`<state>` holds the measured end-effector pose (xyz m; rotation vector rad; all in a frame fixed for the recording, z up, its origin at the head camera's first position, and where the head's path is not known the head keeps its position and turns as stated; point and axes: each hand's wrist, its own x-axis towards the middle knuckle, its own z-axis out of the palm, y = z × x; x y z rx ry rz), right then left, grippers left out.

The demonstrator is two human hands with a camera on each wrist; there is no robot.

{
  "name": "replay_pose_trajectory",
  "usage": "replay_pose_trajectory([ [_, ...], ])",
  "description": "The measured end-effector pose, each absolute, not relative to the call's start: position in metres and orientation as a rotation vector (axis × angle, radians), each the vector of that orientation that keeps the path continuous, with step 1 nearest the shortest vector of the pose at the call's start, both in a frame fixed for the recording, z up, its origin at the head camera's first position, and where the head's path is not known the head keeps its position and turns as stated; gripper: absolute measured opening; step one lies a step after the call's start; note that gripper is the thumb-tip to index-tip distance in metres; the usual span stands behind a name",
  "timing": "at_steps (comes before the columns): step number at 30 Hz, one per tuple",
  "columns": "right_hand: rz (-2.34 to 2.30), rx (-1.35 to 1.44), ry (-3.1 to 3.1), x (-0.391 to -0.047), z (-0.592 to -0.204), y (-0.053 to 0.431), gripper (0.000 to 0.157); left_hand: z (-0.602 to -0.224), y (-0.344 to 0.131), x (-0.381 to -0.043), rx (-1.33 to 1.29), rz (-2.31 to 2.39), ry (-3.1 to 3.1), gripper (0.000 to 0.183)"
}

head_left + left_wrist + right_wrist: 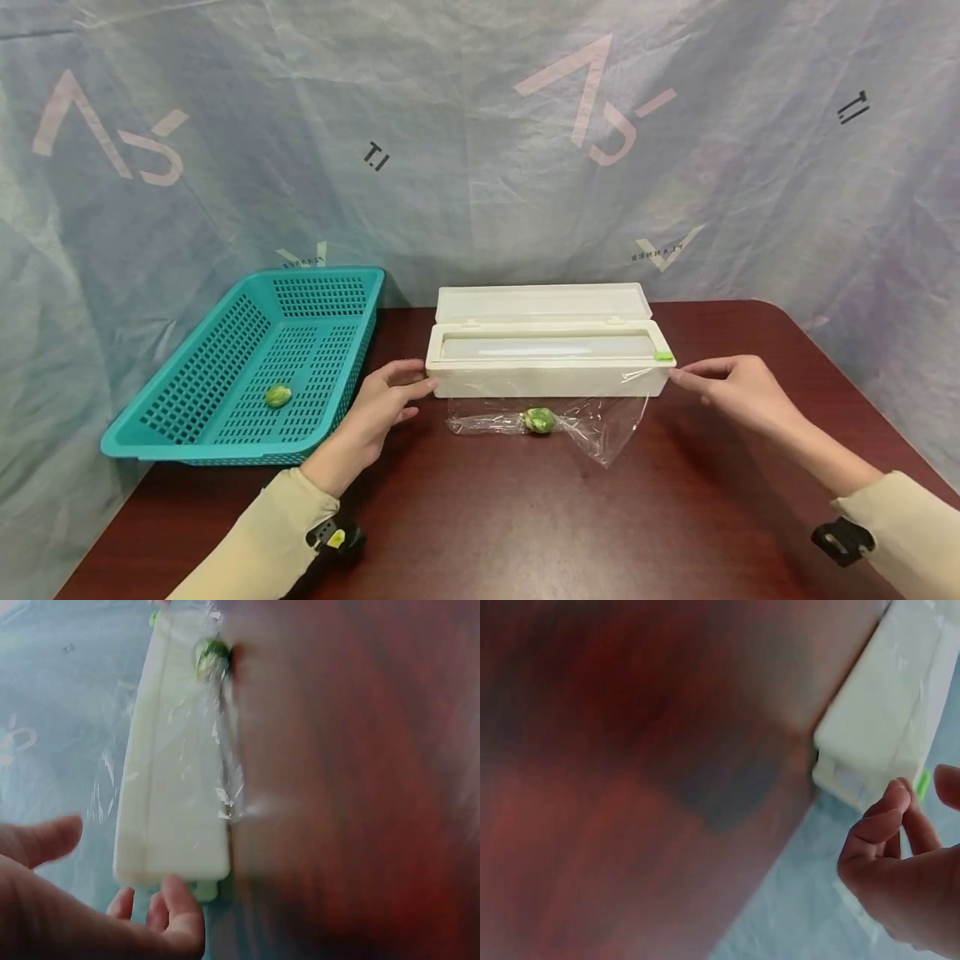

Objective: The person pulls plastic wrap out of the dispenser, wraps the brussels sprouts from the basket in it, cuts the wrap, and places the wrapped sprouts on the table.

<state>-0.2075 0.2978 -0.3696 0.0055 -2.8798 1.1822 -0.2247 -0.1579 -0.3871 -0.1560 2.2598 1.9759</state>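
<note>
A white cling film dispenser [551,382] stands on the table with its lid [542,303] raised and a film roll inside. Clear cling film [611,421] hangs over its front, and a Brussels sprout [538,420] lies wrapped in the twisted film. At the dispenser's left end is my left hand [375,410], fingers loosely bent, thumb apart from them in the left wrist view. My right hand [744,392] is at the right end, its fingertips by the front corner near the green slide cutter [663,356]. Whether either hand touches the box I cannot tell.
To the left, a teal plastic basket [225,452] holds one loose Brussels sprout [278,396]. A grey printed sheet [465,183] hangs behind the dark red-brown table [555,525].
</note>
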Motion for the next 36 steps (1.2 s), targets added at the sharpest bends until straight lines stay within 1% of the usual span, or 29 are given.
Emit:
replay_pose_trajectory([
  [2,1.326,-0.069,-2.882,-0.207,-0.373,0.29,0.056,-0.389,-0.155,-0.221,-0.197,1.949,2.29,0.046],
  [4,1.484,-0.14,-2.837,-0.207,-0.378,0.281,0.058,-0.391,-0.151,-0.218,-0.213,1.918,2.312,0.043],
  [8,1.744,-0.224,-2.679,-0.21,-0.386,0.271,0.043,-0.398,-0.141,-0.22,-0.22,1.884,2.292,0.046],
  [11,1.836,-0.25,-2.58,-0.212,-0.391,0.268,0.037,-0.401,-0.133,-0.224,-0.25,1.902,2.232,0.048],
  [15,1.83,-0.23,-2.532,-0.213,-0.395,0.264,0.032,-0.403,-0.125,-0.228,-0.305,1.982,2.176,0.043],
  [22,1.695,-0.188,-2.575,-0.207,-0.394,0.26,0.046,-0.401,-0.121,-0.229,-0.344,2.091,2.183,0.023],
  [27,1.683,-0.177,-2.59,-0.204,-0.391,0.265,0.045,-0.396,-0.124,-0.226,-0.328,2.097,2.22,0.02],
  [36,1.674,-0.191,-2.662,-0.202,-0.391,0.268,0.043,-0.396,-0.129,-0.222,-0.321,2.064,2.241,0.021],
])
